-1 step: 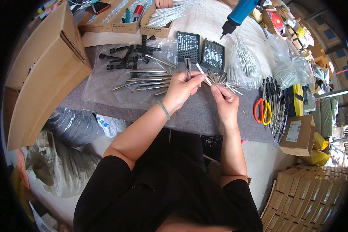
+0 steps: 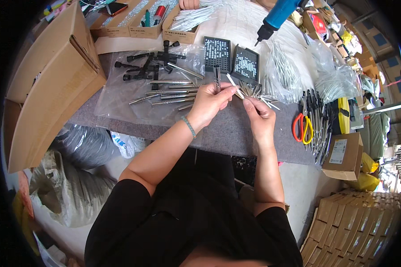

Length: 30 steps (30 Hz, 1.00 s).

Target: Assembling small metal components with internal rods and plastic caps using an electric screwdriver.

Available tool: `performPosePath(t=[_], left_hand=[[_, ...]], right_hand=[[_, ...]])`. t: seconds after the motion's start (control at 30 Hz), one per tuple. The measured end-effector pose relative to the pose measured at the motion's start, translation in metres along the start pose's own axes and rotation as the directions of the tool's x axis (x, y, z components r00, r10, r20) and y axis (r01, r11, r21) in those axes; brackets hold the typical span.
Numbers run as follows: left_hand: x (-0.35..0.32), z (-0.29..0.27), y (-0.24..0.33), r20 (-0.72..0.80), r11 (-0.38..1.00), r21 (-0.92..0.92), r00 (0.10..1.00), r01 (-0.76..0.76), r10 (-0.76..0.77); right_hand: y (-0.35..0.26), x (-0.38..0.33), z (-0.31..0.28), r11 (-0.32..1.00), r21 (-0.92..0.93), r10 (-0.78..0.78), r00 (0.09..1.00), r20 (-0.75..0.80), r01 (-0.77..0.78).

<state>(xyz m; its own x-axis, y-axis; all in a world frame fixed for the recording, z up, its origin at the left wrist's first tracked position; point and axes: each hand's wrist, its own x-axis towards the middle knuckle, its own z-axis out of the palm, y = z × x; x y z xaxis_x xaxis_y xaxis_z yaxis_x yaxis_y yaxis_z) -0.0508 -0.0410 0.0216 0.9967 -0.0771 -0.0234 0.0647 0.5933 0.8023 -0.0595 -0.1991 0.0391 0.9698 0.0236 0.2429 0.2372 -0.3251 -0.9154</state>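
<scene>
My left hand (image 2: 209, 104) pinches a short dark metal tube (image 2: 217, 76) upright, and a thin white rod (image 2: 233, 83) juts from the same fingers toward the right. Just to its right, my right hand (image 2: 259, 118) has its fingertips closed on a small silver pin; the pin itself is barely visible. Both hands hover over a grey felt mat (image 2: 227, 133). A loose heap of silver pins (image 2: 259, 92) lies right behind them. Several silver rods (image 2: 167, 93) lie on a clear plastic sheet to the left, with black handled parts (image 2: 149, 66) beyond.
Two black perforated trays (image 2: 231, 58) stand behind the hands, and a blue power tool (image 2: 276, 17) hangs above. Red and yellow scissors (image 2: 302, 127) and dark tools lie at the right. A big cardboard box (image 2: 49, 84) stands at the left, a small one (image 2: 343, 155) at the right. Another person's hand (image 2: 189, 3) shows at the top.
</scene>
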Motion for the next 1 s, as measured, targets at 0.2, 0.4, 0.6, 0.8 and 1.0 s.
performPosePath(t=[0.2,0.4,0.6,0.8,1.0], left_hand=[[-0.003,0.0,0.005,0.118,0.999,-0.033,0.993,-0.013,0.017],[-0.006,-0.007,0.019,0.172,0.976,-0.212,0.985,0.056,-0.019],[-0.007,-0.013,0.032,0.2,0.81,-0.566,0.979,0.154,-0.046],[-0.014,-0.011,0.035,0.244,0.781,-0.605,0.97,0.155,-0.004],[-0.019,-0.004,0.028,0.179,0.844,-0.527,0.984,0.103,-0.008]], right_hand=[[-0.016,-0.004,-0.009,0.994,0.11,0.03,0.99,-0.14,-0.015],[-0.035,-0.015,-0.022,0.996,0.009,-0.085,0.985,-0.153,0.087],[-0.029,-0.038,-0.023,0.969,-0.22,-0.122,0.992,-0.016,0.116],[-0.033,-0.043,-0.018,0.974,-0.211,-0.077,0.997,0.017,0.079],[-0.029,-0.041,-0.016,0.982,-0.177,-0.075,0.994,-0.078,0.06]])
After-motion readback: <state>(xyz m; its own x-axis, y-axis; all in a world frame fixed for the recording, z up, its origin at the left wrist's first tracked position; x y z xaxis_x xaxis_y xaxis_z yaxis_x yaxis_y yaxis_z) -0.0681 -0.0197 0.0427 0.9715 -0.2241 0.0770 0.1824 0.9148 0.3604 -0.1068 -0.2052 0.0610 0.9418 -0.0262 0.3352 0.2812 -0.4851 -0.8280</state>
